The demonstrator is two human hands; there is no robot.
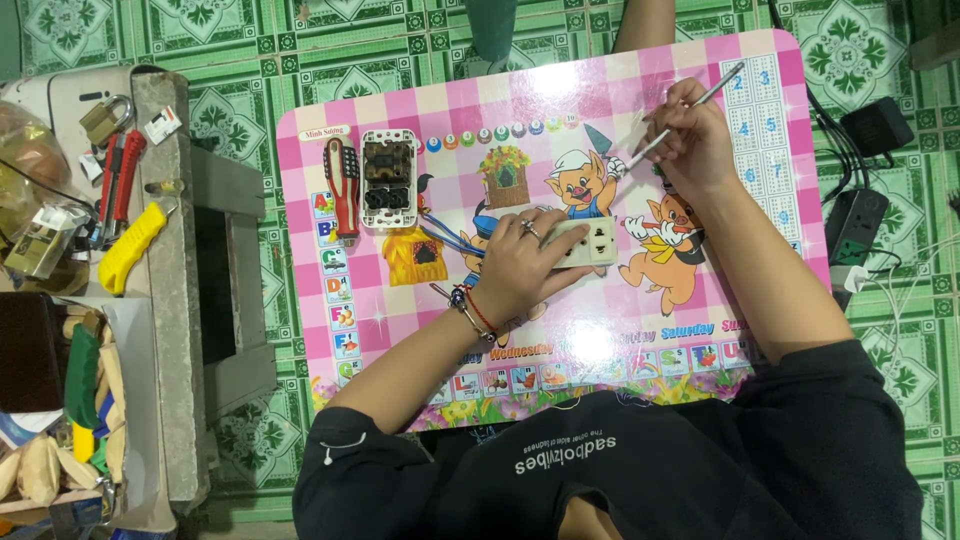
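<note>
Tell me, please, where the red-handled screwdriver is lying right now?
In the head view, the red-handled screwdriver lies on the pink table's left part, just left of the white switch plate and apart from both hands.

Two hands at work: left hand, right hand; one white socket block under left hand; one thin metal tool in right hand; one opened switch unit near table far-left corner; one red-handled screwdriver beside it; one yellow utility knife, one padlock off table, left.
</note>
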